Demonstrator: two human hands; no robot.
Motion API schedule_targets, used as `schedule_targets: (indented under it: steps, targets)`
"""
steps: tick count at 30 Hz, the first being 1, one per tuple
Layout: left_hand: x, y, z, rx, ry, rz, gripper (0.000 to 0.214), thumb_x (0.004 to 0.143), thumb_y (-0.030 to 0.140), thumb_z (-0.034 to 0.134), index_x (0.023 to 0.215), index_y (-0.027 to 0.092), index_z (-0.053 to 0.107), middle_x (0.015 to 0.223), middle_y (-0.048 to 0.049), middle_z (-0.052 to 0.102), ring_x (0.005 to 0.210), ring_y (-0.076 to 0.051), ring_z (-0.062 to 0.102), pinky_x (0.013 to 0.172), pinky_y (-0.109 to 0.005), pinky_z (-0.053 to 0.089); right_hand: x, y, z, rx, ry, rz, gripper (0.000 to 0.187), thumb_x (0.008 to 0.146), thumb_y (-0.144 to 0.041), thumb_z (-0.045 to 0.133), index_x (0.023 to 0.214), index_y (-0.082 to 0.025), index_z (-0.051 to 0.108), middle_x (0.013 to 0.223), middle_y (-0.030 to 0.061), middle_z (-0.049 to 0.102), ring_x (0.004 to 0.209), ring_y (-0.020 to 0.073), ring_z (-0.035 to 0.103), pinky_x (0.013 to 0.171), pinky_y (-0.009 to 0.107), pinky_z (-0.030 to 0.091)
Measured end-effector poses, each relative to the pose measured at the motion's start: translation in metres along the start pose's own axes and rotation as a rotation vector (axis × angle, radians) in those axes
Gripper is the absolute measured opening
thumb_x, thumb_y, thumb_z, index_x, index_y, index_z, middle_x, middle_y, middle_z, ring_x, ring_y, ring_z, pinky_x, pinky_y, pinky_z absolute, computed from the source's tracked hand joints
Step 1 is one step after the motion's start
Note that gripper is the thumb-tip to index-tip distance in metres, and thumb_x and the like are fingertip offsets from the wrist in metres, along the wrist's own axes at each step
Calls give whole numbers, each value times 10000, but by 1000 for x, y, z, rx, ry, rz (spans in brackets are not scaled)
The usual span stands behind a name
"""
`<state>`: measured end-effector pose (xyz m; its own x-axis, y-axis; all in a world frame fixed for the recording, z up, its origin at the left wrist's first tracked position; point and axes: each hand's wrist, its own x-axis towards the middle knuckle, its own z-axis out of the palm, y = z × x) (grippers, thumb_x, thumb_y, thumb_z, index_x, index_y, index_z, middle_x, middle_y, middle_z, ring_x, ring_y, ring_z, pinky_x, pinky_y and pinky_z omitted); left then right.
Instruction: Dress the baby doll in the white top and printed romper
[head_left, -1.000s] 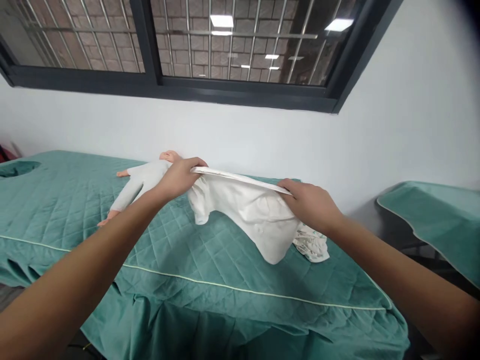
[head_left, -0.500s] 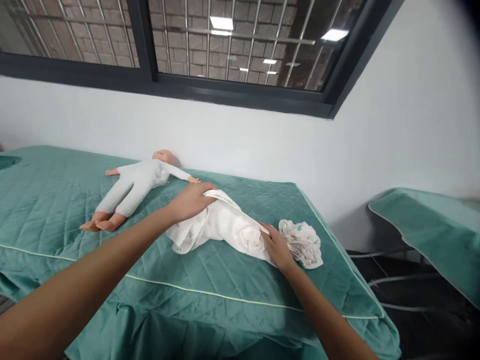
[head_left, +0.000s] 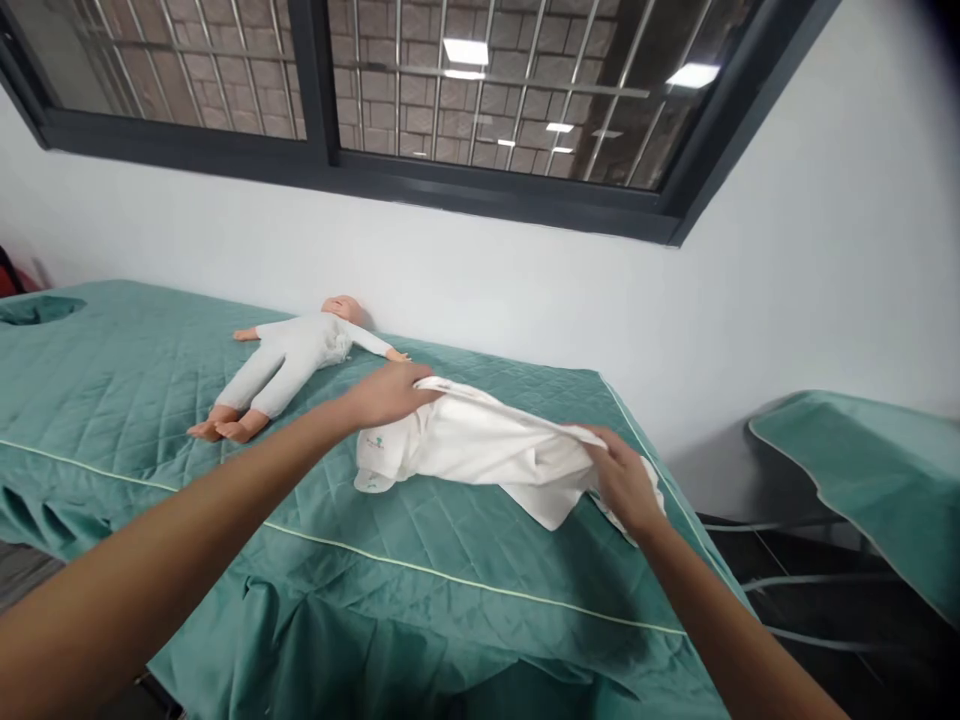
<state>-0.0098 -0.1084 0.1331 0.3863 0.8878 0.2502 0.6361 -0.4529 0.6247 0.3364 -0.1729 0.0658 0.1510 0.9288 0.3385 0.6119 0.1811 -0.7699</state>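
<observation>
Left fingers and right fingers seemingly grip garment.

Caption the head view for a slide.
Left hand and right hand grip a white garment on a green quilted cover, baby doll lying beyond.

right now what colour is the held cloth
White cloth with a small green mark; head view.

The fingertips of the right hand are buried in the folds of the white garment. The small green print at the garment's 9 o'clock end cannot be read. The second green-covered bed is cut off at 3 o'clock, and the green bed cover at 6 and 9 o'clock.
</observation>
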Motion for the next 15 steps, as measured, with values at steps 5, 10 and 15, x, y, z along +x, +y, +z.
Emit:
schedule_targets:
  steps: [5, 10, 15]
  targets:
    - [-6, 21, -52, 92, 34, -59, 373, 849, 551, 556, 855, 220, 729, 860, -57, 725, 798, -247, 644, 706, -310, 447, 23, -68, -25, 13, 193, -17, 250, 815, -352, 580, 966, -211, 721, 953, 46, 720, 861, 220, 625, 750, 321, 483]
    - [5, 4, -82, 99, 10, -124, 431, 778, 615, 623, 899, 218, 737, 863, -89, 708, 817, -262, 665, 693, -315, 489, 44, -91, -30, -205, 246, -131, 266, 808, -264, 545, 1007, -265, 722, 944, 39, 714, 759, 205, 598, 660, 313, 431]
    - [23, -37, -37, 177, 139, -284, 407, 739, 437, 699, 1065, 193, 686, 1038, -117, 712, 998, -305, 651, 876, -351, 500, 65, -65, 20, -422, 44, -79, 297, 827, -281, 511, 1048, -257, 708, 892, 72, 715, 786, 275, 623, 735, 406, 474]
